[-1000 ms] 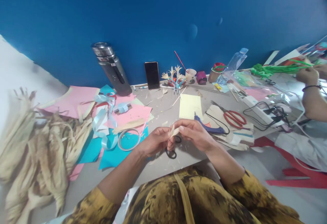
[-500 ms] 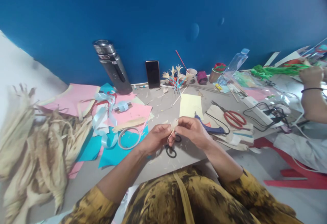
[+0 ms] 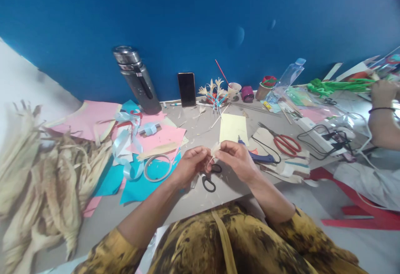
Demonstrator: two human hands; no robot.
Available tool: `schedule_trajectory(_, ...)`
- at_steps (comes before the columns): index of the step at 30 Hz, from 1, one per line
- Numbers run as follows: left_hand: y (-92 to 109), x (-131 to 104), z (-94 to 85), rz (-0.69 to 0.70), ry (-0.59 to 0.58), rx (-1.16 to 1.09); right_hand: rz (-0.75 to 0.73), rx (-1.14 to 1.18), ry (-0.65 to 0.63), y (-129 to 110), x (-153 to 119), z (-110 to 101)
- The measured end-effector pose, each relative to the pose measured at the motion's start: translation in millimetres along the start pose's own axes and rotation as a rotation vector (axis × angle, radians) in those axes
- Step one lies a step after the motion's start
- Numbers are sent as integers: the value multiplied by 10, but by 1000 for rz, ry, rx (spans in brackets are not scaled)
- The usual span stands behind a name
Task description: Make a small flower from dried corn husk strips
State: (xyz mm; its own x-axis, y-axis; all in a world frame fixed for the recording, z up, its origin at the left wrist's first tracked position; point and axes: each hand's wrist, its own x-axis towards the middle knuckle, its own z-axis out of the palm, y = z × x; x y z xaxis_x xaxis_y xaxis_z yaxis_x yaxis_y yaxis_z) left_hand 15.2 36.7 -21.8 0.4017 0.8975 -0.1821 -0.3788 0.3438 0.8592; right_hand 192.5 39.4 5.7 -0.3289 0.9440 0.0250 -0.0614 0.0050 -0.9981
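A small pale piece of corn husk (image 3: pixel 215 149) is pinched between my two hands above the table, a thin end pointing down. My right hand (image 3: pixel 236 160) grips it with thumb and forefinger. My left hand (image 3: pixel 194 164) has its fingers closed at the other side of it, partly hiding it. Below my fingers lie scissors with black handles (image 3: pixel 208 184), blades mostly hidden under my left hand. Husk flowers with blue stems (image 3: pixel 216 94) stand farther back. A blue glue gun (image 3: pixel 261 157) lies right of my right hand.
Dried corn husks (image 3: pixel 53 182) pile up at the left, beside pink and blue paper (image 3: pixel 139 188), ribbon and a tape ring (image 3: pixel 158 168). A flask (image 3: pixel 140 82) and a phone (image 3: pixel 186 89) stand behind. Red-handled scissors (image 3: pixel 286 145), a power strip (image 3: pixel 315 134) and another person's hand (image 3: pixel 383 94) are rightward.
My fingers have shifted slightly around the husk piece, my left hand moving a little left. More of the black scissor handles shows now.
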Motion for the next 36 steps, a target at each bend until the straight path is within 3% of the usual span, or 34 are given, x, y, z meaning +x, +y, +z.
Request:
schedule_trajectory(3,24,-27,34,117,114,147,-40,-141,126,37,19,-11)
schedule_trajectory(6,35,-49,75,174,236,296,-54,-181,145,62,21,3)
schedule_trajectory(11,38,-51,99,179,262,400,-54,-191,119,68,-2,-16)
schedule_trajectory(18,46,-52,91,182,237,375,-67,-184,144,89,25,-119)
schedule_trajectory(26,6,-13,48,139,312,243,-90,-274,269,87,20,-38)
schedule_trajectory(36,-66,22,52,104,381,80,-87,-232,256,109,42,-7)
